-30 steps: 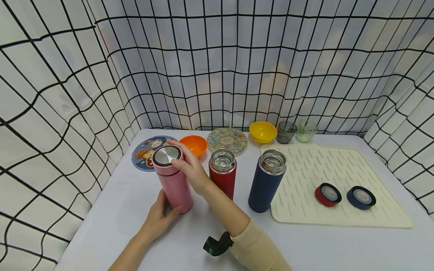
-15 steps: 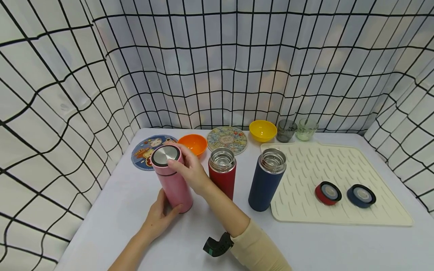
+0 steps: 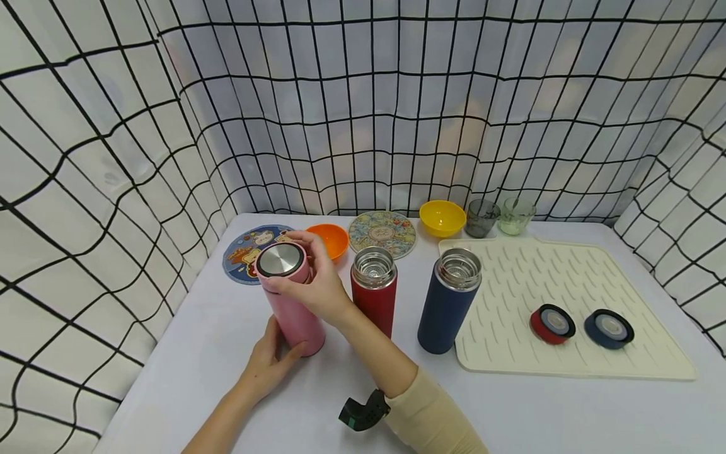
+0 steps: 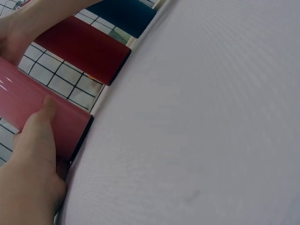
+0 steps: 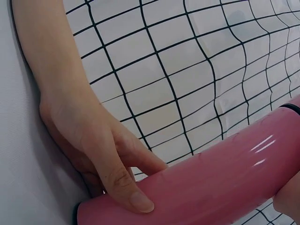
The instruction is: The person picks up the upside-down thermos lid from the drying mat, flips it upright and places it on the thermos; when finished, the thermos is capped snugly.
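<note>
A pink thermos (image 3: 293, 316) stands upright on the table, its pink lid (image 3: 280, 260) with a steel top in place. My left hand (image 3: 265, 360) grips the thermos near its base; in the left wrist view its thumb (image 4: 46, 111) lies along the pink side. Around the lid curl the fingers and thumb of my right hand (image 3: 324, 287). Just right of that hand stands a red thermos (image 3: 374, 296) without a lid, partly hidden by the right forearm. Further right is a lidless dark blue thermos (image 3: 445, 309).
A cream ridged mat (image 3: 510, 277) on the right bears a red lid (image 3: 553, 324) and a blue lid (image 3: 609, 329). Behind are an orange bowl (image 3: 334, 239), a yellow bowl (image 3: 442, 219), two glasses (image 3: 482, 219) and two round mats (image 3: 382, 234). Black netting (image 3: 397, 120) surrounds the table.
On the lid, the right thumb has shifted from the right side of the top round to the front, and the right hand has turned. The left hand keeps its hold at the base.
</note>
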`<act>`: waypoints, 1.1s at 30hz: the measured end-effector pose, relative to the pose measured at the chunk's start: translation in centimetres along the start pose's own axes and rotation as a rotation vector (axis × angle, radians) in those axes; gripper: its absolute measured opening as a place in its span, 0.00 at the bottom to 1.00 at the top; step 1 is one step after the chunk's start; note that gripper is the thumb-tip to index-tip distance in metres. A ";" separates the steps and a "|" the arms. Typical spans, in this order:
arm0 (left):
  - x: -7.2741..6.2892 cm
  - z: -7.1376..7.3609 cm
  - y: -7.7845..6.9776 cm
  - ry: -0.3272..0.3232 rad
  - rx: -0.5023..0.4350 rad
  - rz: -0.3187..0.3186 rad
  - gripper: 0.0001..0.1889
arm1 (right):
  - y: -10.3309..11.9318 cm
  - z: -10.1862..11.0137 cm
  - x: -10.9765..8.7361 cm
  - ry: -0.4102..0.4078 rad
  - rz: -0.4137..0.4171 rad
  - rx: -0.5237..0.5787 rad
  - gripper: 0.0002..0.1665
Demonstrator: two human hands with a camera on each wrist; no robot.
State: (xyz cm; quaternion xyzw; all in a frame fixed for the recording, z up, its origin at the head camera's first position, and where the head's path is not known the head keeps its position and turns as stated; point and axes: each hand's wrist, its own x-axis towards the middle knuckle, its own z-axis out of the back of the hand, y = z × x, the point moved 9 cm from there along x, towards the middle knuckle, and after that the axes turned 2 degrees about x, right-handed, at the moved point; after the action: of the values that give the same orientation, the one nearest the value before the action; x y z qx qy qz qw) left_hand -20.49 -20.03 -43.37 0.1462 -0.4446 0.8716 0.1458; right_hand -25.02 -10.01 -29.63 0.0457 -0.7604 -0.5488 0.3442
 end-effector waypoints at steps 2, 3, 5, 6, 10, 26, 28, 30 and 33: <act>-0.1 0.1 0.2 -0.004 0.001 -0.013 0.36 | 0.1 -0.2 0.0 0.009 0.019 -0.025 0.35; -0.2 0.2 0.2 -0.007 -0.003 -0.017 0.36 | 0.2 -0.4 0.0 0.024 0.033 -0.022 0.35; -0.1 0.1 0.2 -0.010 -0.011 -0.028 0.36 | 0.4 -0.5 0.1 0.050 0.059 -0.021 0.34; -0.1 0.1 0.2 -0.011 -0.011 -0.029 0.36 | 0.5 -0.5 0.0 0.055 0.067 -0.018 0.33; -0.1 0.2 0.1 -0.019 -0.010 -0.033 0.36 | 0.2 -0.3 0.0 0.022 0.025 -0.004 0.31; 0.1 0.0 0.0 -0.008 -0.017 -0.018 0.37 | -0.1 0.0 0.0 0.020 0.009 0.022 0.34; 0.1 0.0 0.0 -0.013 -0.010 -0.026 0.36 | -0.2 0.1 -0.1 0.004 0.003 0.017 0.36; 0.1 0.0 0.1 -0.011 -0.008 -0.020 0.36 | -0.1 0.0 -0.1 0.018 0.028 0.016 0.34; 0.1 0.0 0.1 -0.002 -0.006 -0.007 0.36 | 0.3 -0.2 0.0 0.056 0.072 0.013 0.33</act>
State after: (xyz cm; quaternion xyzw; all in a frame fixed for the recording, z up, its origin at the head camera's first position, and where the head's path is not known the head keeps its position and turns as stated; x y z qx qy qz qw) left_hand -20.58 -20.11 -43.41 0.1483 -0.4467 0.8697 0.1486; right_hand -24.80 -10.03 -29.40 0.0359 -0.7552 -0.5297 0.3845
